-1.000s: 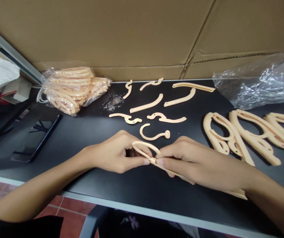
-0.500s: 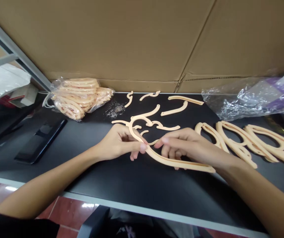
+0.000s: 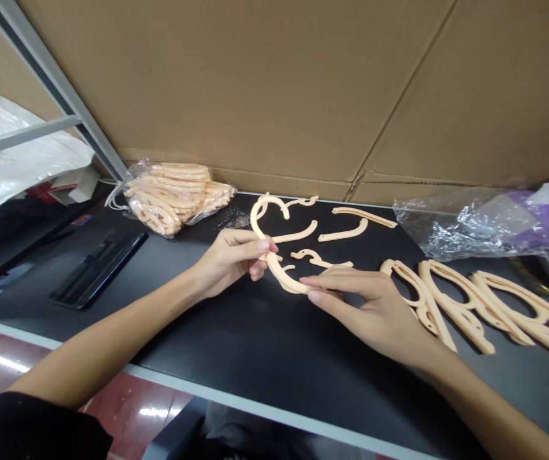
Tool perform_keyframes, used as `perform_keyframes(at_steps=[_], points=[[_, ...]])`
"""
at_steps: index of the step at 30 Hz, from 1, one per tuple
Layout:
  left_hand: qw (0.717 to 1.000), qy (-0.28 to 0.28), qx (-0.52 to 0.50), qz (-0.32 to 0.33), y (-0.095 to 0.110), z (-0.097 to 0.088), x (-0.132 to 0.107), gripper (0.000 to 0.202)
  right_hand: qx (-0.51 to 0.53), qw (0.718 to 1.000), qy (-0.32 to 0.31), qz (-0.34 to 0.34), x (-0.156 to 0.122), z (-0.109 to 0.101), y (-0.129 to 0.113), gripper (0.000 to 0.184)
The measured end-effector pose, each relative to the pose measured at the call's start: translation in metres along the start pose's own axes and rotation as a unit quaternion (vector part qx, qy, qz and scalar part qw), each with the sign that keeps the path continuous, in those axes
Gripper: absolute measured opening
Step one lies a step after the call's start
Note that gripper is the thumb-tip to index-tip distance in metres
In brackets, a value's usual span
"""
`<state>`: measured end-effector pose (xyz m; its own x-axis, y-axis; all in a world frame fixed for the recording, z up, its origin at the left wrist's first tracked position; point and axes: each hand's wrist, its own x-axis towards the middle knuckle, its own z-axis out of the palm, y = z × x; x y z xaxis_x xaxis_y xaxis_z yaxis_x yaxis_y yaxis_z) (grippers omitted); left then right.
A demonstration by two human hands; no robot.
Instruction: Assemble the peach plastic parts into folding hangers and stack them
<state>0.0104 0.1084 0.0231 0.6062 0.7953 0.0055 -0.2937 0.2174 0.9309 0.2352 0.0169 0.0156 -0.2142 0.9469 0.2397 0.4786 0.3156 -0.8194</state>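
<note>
Cardboard point(image 3: 279, 83) walled the back of your black table point(image 3: 255, 358), no print readable on it. Two plastic bags lay there, one bag of hangers point(image 3: 173, 195) and one crumpled bag point(image 3: 470, 220). Three whole hangers point(image 3: 466, 300) lay right, about six broken pieces point(image 3: 320, 239) behind. Your left hand point(image 3: 229, 259) and right hand point(image 3: 365, 306) each pinched one curved hanger piece point(image 3: 279, 271) above the table.
</note>
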Motion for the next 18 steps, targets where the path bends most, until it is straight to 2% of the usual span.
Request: perform_keyframes(at_steps=[4, 8, 11, 15, 18], points=[[0.996, 0.032, -0.017, 0.081, 0.017, -0.009, 0.0, 0.033, 0.005, 0.998, 0.056, -0.021, 0.003, -0.001, 0.003, 0.017], [0.981, 0.052, 0.069, 0.175, 0.034, -0.014, 0.0, 0.044, -0.029, 0.994, 0.106, 0.009, 0.005, -0.004, 0.004, 0.016], [0.961, 0.077, 0.142, 0.224, 0.038, -0.013, -0.002, 0.048, -0.067, 0.988, 0.136, 0.027, 0.006, -0.007, 0.007, 0.016], [0.904, 0.133, 0.294, 0.282, 0.034, -0.006, -0.007, 0.039, -0.134, 0.978, 0.161, 0.02, 0.009, -0.011, 0.014, 0.017], [0.86, 0.107, 0.404, 0.292, 0.026, -0.001, -0.008, 0.033, -0.195, 0.966, 0.171, 0.016, 0.011, -0.014, 0.02, 0.02]])
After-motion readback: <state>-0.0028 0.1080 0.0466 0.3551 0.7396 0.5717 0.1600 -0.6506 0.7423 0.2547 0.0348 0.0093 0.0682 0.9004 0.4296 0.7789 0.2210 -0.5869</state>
